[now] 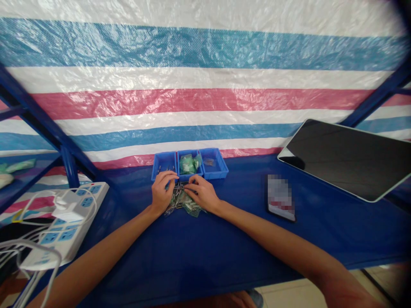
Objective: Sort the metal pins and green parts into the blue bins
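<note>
A loose pile of small, thin metal pieces (178, 193) lies on the table, partly on a clear, greenish plastic bag (193, 208). My left hand (162, 191) is curved over the left side of the pile, a gap showing between thumb and fingers. From the right, my right hand (203, 193) reaches in with its fingertips pinched at the pile; what they hold is too small to make out. Just behind the hands stand three joined blue bins. A few slim pieces lie in the left bin (156, 166), green plastic packets (189, 164) fill the middle one, and the right bin (218, 173) holds a small packet.
A phone (280, 197) lies on the blue table (205, 252) to the right. Behind it a dark-screened panel (349, 158) leans. A white power strip (77, 231) with a charger and cables occupies the left side. Blue frame bars and a striped sheet (205, 102) close off the back.
</note>
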`<state>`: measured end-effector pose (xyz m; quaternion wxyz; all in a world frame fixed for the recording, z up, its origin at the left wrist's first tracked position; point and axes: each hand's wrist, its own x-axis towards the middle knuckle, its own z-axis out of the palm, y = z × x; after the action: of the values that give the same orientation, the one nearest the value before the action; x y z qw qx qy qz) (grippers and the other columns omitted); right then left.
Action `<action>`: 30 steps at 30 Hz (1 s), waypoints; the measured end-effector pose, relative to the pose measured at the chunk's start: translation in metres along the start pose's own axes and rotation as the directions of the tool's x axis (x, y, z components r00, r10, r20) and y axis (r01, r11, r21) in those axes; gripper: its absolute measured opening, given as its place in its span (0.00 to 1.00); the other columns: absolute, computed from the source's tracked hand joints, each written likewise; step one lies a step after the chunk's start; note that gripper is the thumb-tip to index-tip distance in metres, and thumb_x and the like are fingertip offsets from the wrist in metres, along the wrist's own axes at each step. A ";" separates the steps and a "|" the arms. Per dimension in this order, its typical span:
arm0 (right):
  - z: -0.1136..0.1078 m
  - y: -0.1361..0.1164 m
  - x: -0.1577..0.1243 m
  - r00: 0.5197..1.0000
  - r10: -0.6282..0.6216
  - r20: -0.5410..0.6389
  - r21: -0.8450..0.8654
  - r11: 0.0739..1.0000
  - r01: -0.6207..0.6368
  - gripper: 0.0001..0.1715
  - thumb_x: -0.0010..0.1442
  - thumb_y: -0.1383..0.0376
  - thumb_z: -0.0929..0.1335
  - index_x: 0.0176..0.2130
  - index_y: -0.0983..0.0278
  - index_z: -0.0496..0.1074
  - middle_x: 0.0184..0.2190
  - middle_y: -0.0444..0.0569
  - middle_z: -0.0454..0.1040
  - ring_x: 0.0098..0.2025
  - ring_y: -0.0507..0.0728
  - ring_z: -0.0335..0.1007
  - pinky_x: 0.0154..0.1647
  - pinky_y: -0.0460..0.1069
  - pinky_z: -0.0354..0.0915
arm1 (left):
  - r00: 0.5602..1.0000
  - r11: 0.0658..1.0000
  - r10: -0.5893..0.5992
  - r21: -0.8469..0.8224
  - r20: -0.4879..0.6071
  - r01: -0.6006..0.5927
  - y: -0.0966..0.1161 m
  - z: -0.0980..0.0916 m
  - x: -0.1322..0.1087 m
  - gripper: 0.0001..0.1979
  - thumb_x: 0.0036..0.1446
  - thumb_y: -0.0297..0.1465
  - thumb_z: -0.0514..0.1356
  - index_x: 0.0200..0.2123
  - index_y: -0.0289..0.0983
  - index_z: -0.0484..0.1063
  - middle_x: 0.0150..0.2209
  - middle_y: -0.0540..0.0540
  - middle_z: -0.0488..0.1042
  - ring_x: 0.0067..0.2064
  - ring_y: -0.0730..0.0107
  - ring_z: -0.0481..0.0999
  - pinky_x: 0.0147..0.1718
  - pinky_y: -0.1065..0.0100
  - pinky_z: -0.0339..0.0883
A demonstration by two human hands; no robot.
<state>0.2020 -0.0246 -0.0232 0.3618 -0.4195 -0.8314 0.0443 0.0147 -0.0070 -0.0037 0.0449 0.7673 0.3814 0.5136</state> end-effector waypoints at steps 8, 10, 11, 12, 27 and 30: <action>0.002 0.000 0.001 1.000 -0.002 -0.011 0.040 0.999 0.002 0.08 0.62 0.64 0.65 0.37 0.62 0.74 0.38 0.50 0.69 0.39 0.55 0.66 0.40 0.48 0.64 | 0.999 1.000 -0.002 -0.029 0.041 0.003 0.001 0.002 0.000 0.09 0.60 0.27 0.53 0.35 0.38 0.74 0.40 0.45 0.75 0.45 0.66 0.73 0.49 0.61 0.66; 0.001 0.000 0.001 1.000 0.006 -0.029 0.061 0.998 -0.004 0.08 0.62 0.65 0.64 0.37 0.62 0.74 0.38 0.50 0.69 0.40 0.55 0.66 0.41 0.48 0.64 | 0.999 1.000 -0.001 -0.027 0.041 0.002 0.001 0.002 0.000 0.09 0.60 0.27 0.53 0.35 0.38 0.74 0.40 0.45 0.75 0.44 0.66 0.74 0.49 0.61 0.66; 0.001 0.000 0.001 0.999 0.011 -0.039 0.072 0.997 -0.008 0.08 0.62 0.65 0.64 0.37 0.62 0.73 0.38 0.50 0.69 0.40 0.55 0.66 0.41 0.48 0.64 | 0.999 1.000 0.000 -0.027 0.043 0.001 0.001 0.002 0.000 0.09 0.60 0.27 0.53 0.35 0.38 0.74 0.40 0.45 0.75 0.44 0.66 0.74 0.48 0.61 0.66; 0.001 0.000 0.001 0.999 0.018 -0.049 0.083 0.996 -0.014 0.08 0.62 0.65 0.64 0.37 0.62 0.73 0.38 0.50 0.69 0.40 0.55 0.67 0.42 0.48 0.64 | 0.999 1.000 0.001 -0.029 0.045 0.001 0.001 0.002 0.000 0.09 0.60 0.28 0.53 0.35 0.38 0.74 0.40 0.45 0.75 0.44 0.66 0.74 0.48 0.61 0.66; -0.008 -0.004 0.000 0.953 0.210 -0.219 0.305 0.942 -0.138 0.10 0.62 0.64 0.63 0.36 0.63 0.73 0.37 0.50 0.69 0.37 0.55 0.66 0.38 0.48 0.64 | 0.992 0.999 0.039 0.017 0.120 -0.042 0.003 0.003 0.000 0.07 0.60 0.29 0.55 0.38 0.39 0.73 0.38 0.46 0.76 0.44 0.66 0.74 0.47 0.61 0.64; -0.007 -0.004 0.000 0.949 0.218 -0.227 0.321 0.937 -0.138 0.10 0.63 0.64 0.63 0.36 0.63 0.74 0.37 0.50 0.69 0.37 0.55 0.66 0.38 0.49 0.63 | 0.989 0.998 0.060 0.014 0.138 -0.062 0.003 0.003 0.001 0.07 0.60 0.30 0.56 0.39 0.39 0.73 0.38 0.46 0.76 0.44 0.65 0.74 0.48 0.61 0.63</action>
<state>0.2042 -0.0284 -0.0162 0.5216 -0.4357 -0.7184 0.1482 0.0194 -0.0075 -0.0031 0.0482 0.8127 0.3585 0.4569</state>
